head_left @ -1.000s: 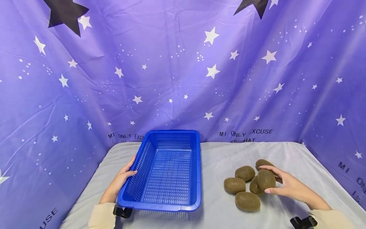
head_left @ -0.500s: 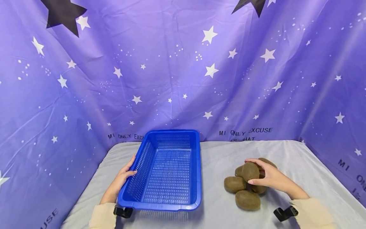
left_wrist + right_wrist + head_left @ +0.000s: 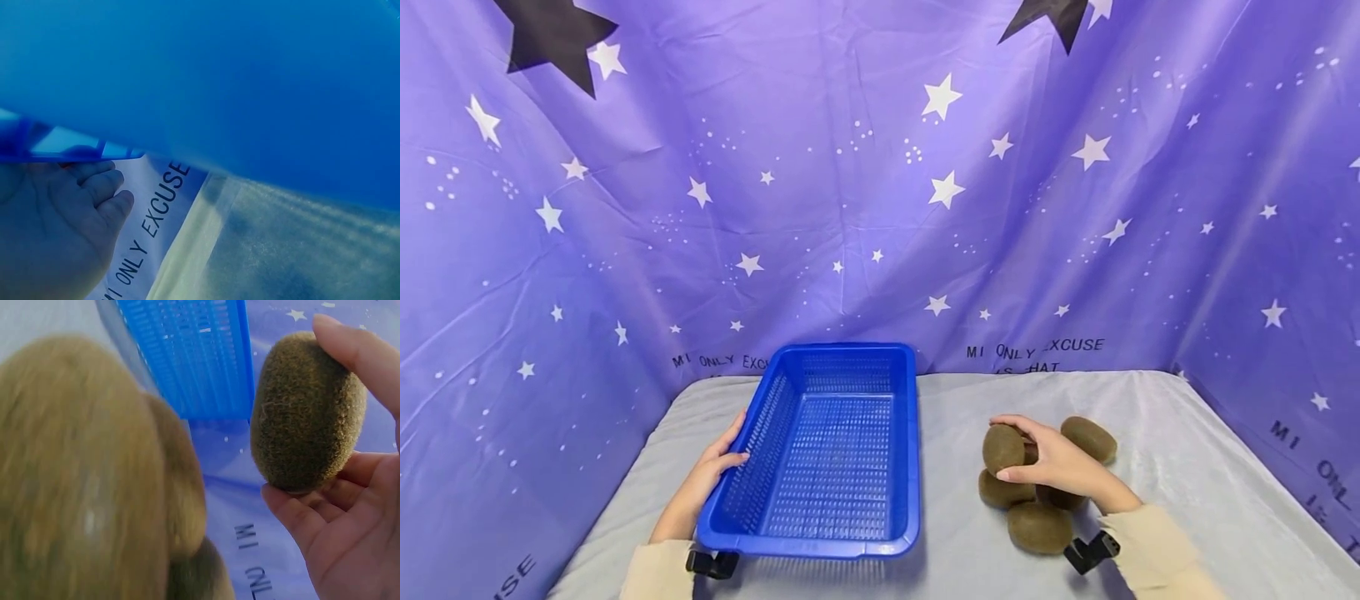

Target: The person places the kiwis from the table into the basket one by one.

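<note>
My right hand [image 3: 1063, 465] pinches a brown, fuzzy kiwi [image 3: 1003, 450] between thumb and fingers, held above the other kiwis. The right wrist view shows this kiwi [image 3: 306, 415] upright between thumb and fingertips. At the left, my left hand [image 3: 696, 483] grips the left rim of a blue perforated plastic basket [image 3: 913, 467], thumb on the rim. Inside, the basket floor shows bare. In the left wrist view the basket wall [image 3: 250, 94] fills the top, and the left hand [image 3: 56, 231] lies under its rim.
Under the right hand several kiwis lie grouped, including a front kiwi [image 3: 1041, 527] and a left kiwi [image 3: 1000, 490]; some are partly hidden. Another kiwi [image 3: 1088, 438] lies behind the hand. A grey cloth [image 3: 1180, 467] covers the table, backed by a purple star curtain [image 3: 850, 208].
My right hand has carried the kiwi leftward from the right side of the group, across the other kiwis toward the basket. The left hand stays on the basket rim; the view shifts slightly.
</note>
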The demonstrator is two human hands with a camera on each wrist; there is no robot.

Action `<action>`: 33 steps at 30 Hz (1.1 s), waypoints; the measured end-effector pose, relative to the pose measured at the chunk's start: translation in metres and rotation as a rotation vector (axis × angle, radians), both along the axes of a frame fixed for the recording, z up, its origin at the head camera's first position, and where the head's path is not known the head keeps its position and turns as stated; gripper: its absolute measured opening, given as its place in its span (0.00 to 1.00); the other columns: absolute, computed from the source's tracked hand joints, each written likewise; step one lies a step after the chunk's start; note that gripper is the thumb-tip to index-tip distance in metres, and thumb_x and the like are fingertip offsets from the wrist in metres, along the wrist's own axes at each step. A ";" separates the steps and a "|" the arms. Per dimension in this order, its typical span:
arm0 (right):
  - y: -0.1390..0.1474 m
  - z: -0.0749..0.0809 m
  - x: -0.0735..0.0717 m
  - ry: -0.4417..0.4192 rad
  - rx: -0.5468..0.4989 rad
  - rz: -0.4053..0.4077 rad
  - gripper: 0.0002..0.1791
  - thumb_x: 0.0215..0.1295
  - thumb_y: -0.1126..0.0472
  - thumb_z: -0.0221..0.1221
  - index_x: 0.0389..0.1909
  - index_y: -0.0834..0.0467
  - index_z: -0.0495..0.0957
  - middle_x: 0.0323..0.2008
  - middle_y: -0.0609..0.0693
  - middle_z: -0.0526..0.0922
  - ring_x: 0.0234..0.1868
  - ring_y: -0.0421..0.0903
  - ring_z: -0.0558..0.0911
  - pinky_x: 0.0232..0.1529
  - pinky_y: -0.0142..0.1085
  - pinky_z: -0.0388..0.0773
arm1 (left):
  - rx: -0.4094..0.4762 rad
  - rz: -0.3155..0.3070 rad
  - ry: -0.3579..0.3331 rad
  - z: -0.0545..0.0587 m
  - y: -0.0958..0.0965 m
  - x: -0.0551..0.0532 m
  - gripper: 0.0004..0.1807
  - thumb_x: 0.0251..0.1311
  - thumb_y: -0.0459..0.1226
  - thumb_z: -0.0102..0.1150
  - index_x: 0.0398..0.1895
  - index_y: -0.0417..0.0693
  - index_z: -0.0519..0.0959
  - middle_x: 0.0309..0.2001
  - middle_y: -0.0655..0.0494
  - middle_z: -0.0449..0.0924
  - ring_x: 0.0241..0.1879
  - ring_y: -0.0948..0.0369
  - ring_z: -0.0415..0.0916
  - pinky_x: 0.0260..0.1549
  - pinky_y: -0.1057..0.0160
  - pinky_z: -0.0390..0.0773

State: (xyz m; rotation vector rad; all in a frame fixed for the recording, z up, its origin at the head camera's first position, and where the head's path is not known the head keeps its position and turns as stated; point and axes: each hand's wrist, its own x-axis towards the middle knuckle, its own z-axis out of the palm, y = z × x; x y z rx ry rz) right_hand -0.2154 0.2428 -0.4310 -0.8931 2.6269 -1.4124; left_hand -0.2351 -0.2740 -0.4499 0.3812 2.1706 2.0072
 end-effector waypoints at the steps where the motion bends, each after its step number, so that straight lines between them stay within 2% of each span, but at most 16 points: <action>1: -0.002 0.001 -0.001 -0.007 -0.005 0.005 0.37 0.55 0.57 0.66 0.64 0.62 0.63 0.59 0.63 0.70 0.51 0.39 0.75 0.48 0.33 0.75 | 0.005 -0.003 0.019 0.000 0.001 -0.001 0.40 0.60 0.25 0.42 0.73 0.38 0.37 0.73 0.38 0.27 0.52 0.83 0.59 0.46 0.75 0.69; 3: -0.007 0.002 -0.002 -0.004 0.002 0.004 0.37 0.55 0.56 0.66 0.64 0.61 0.64 0.59 0.61 0.70 0.53 0.40 0.74 0.50 0.34 0.74 | 0.018 -0.015 0.047 0.001 0.002 -0.003 0.40 0.59 0.23 0.41 0.71 0.34 0.36 0.72 0.35 0.26 0.52 0.84 0.60 0.46 0.75 0.70; 5: -0.013 0.002 -0.003 -0.004 0.008 0.003 0.37 0.54 0.55 0.67 0.64 0.59 0.64 0.59 0.59 0.71 0.52 0.41 0.75 0.51 0.35 0.74 | 0.024 -0.011 0.046 0.001 0.001 -0.001 0.39 0.59 0.22 0.41 0.71 0.32 0.35 0.71 0.33 0.26 0.51 0.82 0.63 0.45 0.74 0.72; 9: -0.024 0.006 -0.007 0.024 0.022 -0.002 0.38 0.52 0.53 0.68 0.64 0.57 0.65 0.58 0.55 0.73 0.53 0.42 0.74 0.54 0.38 0.72 | 0.023 0.007 -0.012 0.000 0.001 0.001 0.40 0.60 0.25 0.42 0.72 0.36 0.36 0.73 0.37 0.29 0.48 0.74 0.68 0.41 0.69 0.75; 17: -0.044 0.015 -0.016 0.016 -0.017 0.048 0.38 0.53 0.54 0.68 0.64 0.60 0.65 0.60 0.57 0.71 0.56 0.47 0.72 0.58 0.41 0.69 | 0.018 0.019 -0.030 0.001 0.002 0.000 0.40 0.59 0.24 0.41 0.72 0.38 0.36 0.73 0.38 0.29 0.49 0.76 0.68 0.42 0.69 0.75; 22: -0.056 0.020 -0.019 0.023 -0.038 0.058 0.39 0.52 0.55 0.68 0.64 0.61 0.64 0.61 0.59 0.70 0.56 0.50 0.73 0.58 0.41 0.69 | 0.018 0.033 -0.047 0.002 0.002 0.001 0.40 0.60 0.25 0.42 0.73 0.41 0.37 0.74 0.39 0.31 0.47 0.70 0.69 0.39 0.67 0.76; 28: -0.069 0.024 -0.021 0.022 -0.047 0.079 0.40 0.50 0.55 0.69 0.64 0.61 0.65 0.58 0.57 0.72 0.56 0.52 0.72 0.58 0.45 0.69 | -0.021 0.011 -0.027 0.002 0.001 0.001 0.40 0.60 0.25 0.41 0.74 0.42 0.37 0.74 0.40 0.29 0.50 0.77 0.64 0.43 0.71 0.72; 33: -0.082 0.027 -0.022 -0.009 -0.075 0.081 0.40 0.50 0.55 0.70 0.64 0.60 0.65 0.56 0.53 0.74 0.56 0.50 0.72 0.59 0.48 0.67 | -0.036 0.026 -0.004 0.000 0.001 0.001 0.40 0.60 0.26 0.43 0.74 0.41 0.38 0.74 0.40 0.30 0.51 0.83 0.60 0.45 0.75 0.69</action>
